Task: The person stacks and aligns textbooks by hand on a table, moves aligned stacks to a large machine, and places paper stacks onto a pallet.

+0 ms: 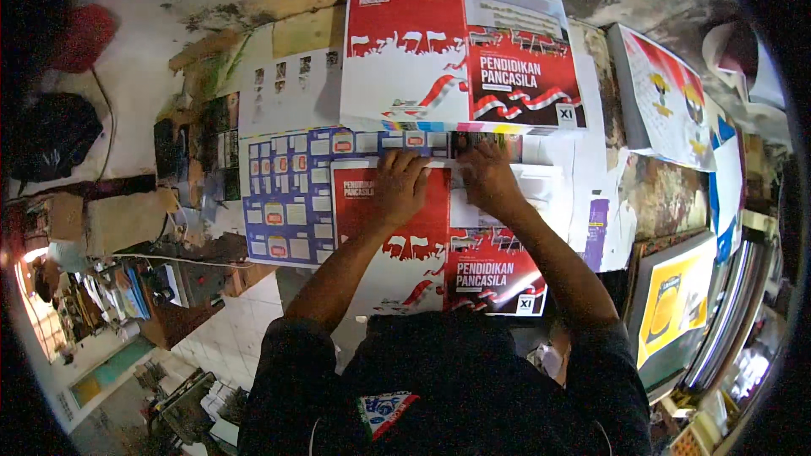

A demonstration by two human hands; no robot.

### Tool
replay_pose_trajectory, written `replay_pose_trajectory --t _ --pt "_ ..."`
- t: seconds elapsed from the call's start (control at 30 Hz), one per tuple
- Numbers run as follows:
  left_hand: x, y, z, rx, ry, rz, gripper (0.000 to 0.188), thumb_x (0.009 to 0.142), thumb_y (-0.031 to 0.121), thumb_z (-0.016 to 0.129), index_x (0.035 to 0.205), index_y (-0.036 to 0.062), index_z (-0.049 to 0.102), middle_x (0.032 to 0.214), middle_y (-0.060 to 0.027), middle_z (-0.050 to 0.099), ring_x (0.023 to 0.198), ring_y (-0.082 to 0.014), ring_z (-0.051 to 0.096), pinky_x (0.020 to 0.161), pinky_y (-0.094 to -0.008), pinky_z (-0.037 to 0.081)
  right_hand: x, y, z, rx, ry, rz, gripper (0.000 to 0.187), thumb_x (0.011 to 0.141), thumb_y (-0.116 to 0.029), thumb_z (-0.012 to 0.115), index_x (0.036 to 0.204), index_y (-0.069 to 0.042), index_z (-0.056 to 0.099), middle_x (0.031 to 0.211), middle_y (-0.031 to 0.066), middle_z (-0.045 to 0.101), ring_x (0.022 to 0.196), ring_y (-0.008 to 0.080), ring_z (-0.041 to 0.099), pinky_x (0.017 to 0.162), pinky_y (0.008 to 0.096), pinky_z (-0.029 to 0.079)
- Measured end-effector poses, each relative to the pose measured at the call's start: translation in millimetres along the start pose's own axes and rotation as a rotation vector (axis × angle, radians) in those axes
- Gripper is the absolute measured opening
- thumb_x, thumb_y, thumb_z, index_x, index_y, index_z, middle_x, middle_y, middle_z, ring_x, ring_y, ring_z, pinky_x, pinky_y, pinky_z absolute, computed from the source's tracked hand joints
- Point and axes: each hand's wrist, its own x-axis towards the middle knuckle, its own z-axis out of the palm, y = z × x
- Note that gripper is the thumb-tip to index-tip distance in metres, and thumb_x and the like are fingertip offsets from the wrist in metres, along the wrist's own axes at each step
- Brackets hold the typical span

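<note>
A red-and-white printed cover sheet (397, 274) lies in front of my body, its near edge close to my shirt. My left hand (400, 186) rests on the red half, the fingers stretched over the sheet's far edge. My right hand (490, 179) is at the far edge of the right half, fingers bent and apart; the fingertips are partly hidden. Just beyond both hands stands a thick stack of matching printed sheets (405, 76), with coloured bars along its near edge. A purple-blue printed sheet with white boxes (291, 190) lies under and to the left of the cover sheet.
At right stands another stack with red-and-white prints (667, 101). Nearer on that side lies a yellow-and-white print (676, 300). White paper (608, 228) extends under the work at right. A dark bag (55, 139) is at far left, with a cluttered dark bench (182, 295) below it.
</note>
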Motion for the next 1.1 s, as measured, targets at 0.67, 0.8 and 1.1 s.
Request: replay_pose_trajectory --t 0.67,0.8,1.1 --pt "-6.4 -2.2 1.6 0.039 -0.038 -0.024 0.029 0.083 0.023 0.067 0.107 0.0062 0.07 0.106 -0.0068 0.063 0.109 -0.0293 0.053 0.098 -0.0524 0.041 -7.4 -10.8 8.9 0.248 0.113 0.064 0.028 0.068 -0.007 0.072 0.096 -0.006 0.067 0.096 0.0103 0.059 0.097 0.0347 0.054 0.089 0.0447 0.043" --pt "-4.3 -1.6 -3.7 0.042 -0.084 0.033 0.033 0.082 0.027 0.068 0.104 0.0029 0.069 0.102 -0.0105 0.063 0.107 -0.0306 0.054 0.096 -0.0522 0.043 -12.2 -8.3 14.6 0.21 0.173 0.017 0.025 0.07 -0.012 0.074 0.094 -0.008 0.07 0.092 0.0099 0.058 0.1 0.0384 0.054 0.093 0.0522 0.043" --pt "6.3 1.2 -8.8 -0.004 -0.104 0.093 0.027 0.081 0.025 0.068 0.096 0.0024 0.068 0.099 -0.0129 0.061 0.098 -0.0322 0.056 0.09 -0.0495 0.045 -4.5 -6.6 1.8 0.161 0.184 0.053 0.028 0.069 -0.014 0.073 0.097 -0.009 0.069 0.102 0.0127 0.057 0.109 0.0383 0.05 0.105 0.0563 0.035"
